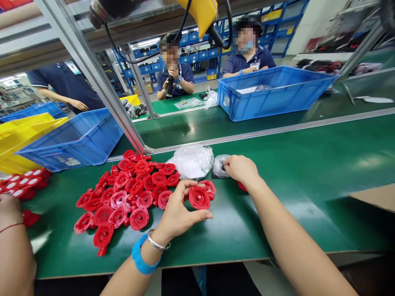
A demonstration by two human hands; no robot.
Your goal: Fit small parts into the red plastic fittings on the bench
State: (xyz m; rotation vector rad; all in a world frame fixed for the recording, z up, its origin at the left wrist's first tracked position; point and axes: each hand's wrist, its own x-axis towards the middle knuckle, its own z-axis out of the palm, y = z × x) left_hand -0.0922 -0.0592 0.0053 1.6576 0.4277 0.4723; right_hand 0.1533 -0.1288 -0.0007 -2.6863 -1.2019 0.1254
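My left hand (177, 211) grips a red round plastic housing (199, 197) between thumb and fingers, its hollow dished side facing me. Just behind it, another red housing (211, 187) shows in part. Farther right, my right hand (243, 169) has its fingers drawn together at a small clear plastic bag (219, 164) with something dark in it. Whatever those fingertips pinch is too small to make out. Under my right wrist a bit of red plastic (241, 186) peeks out. A heap of similar red housings (138, 218) lies left of my left hand.
A larger clear plastic bag (193, 160) lies behind the housings on the green bench (191, 250). Blue bins (271, 96) and a metal post (95, 78) stand beyond. At left, a co-worker's arm (15, 246) reaches in. Cardboard (375, 193) lies at right; a yellow tool (202, 16) hangs overhead.
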